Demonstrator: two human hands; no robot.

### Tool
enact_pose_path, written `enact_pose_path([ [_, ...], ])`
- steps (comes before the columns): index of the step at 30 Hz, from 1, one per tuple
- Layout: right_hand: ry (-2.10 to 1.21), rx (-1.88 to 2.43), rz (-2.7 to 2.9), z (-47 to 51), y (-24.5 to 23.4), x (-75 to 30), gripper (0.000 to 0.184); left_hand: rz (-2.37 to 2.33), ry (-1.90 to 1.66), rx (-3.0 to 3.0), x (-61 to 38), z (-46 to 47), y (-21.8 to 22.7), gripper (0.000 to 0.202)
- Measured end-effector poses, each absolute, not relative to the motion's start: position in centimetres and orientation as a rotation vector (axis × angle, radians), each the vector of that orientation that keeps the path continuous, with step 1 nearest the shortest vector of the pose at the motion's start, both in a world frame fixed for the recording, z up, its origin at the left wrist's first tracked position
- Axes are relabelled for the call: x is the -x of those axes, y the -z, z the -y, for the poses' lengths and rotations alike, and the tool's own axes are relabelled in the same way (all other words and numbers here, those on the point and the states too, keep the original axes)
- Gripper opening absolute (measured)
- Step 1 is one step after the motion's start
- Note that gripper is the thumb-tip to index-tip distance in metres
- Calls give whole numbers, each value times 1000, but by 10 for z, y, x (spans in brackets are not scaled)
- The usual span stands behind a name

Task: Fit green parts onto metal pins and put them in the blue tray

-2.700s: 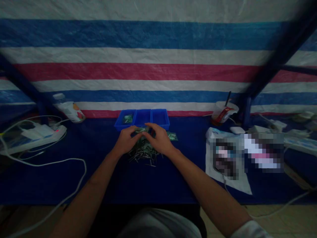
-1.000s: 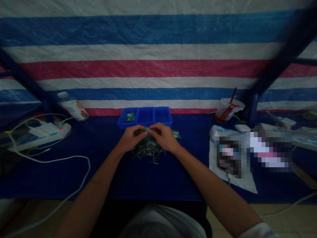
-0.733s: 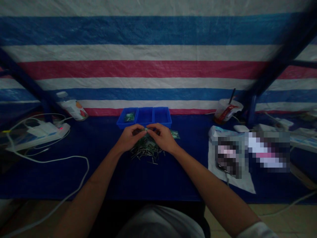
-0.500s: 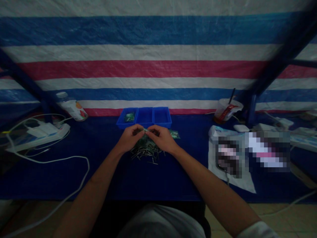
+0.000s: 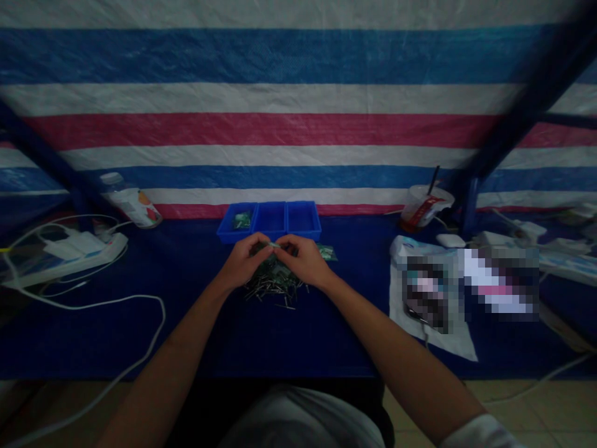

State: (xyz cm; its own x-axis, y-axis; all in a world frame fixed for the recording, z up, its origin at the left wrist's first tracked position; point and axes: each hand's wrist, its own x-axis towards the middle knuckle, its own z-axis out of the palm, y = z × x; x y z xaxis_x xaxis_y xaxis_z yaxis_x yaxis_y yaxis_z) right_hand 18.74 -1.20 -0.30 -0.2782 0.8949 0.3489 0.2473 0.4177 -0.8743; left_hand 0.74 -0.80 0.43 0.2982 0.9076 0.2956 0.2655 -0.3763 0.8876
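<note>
While a tarpaulin (image 5: 298, 130) striped blue, white and red hung behind, a counter (image 5: 186, 336) covered in dark blue cloth spread across the view. Along its back stood a blue three-compartment tray (image 5: 269, 210); its left compartment held green pieces (image 5: 242, 219), and nothing could be made out in the other two. Nearer lay a heap of metal pins (image 5: 275, 292), well back from the counter's near edge, with loose green pieces (image 5: 327, 252) just to its right. Above the heap, the left hand (image 5: 243, 260) and right hand (image 5: 302, 258) nearly met, their fingertips pinching a tiny pale sliver (image 5: 275, 245).
</note>
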Motion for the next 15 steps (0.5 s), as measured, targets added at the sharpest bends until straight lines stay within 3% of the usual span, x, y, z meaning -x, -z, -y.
enact_pose_path([
  [15, -737, 970, 1859, 15, 1, -187, 16, -1083, -1135, -1833, -8, 5, -6, 22],
])
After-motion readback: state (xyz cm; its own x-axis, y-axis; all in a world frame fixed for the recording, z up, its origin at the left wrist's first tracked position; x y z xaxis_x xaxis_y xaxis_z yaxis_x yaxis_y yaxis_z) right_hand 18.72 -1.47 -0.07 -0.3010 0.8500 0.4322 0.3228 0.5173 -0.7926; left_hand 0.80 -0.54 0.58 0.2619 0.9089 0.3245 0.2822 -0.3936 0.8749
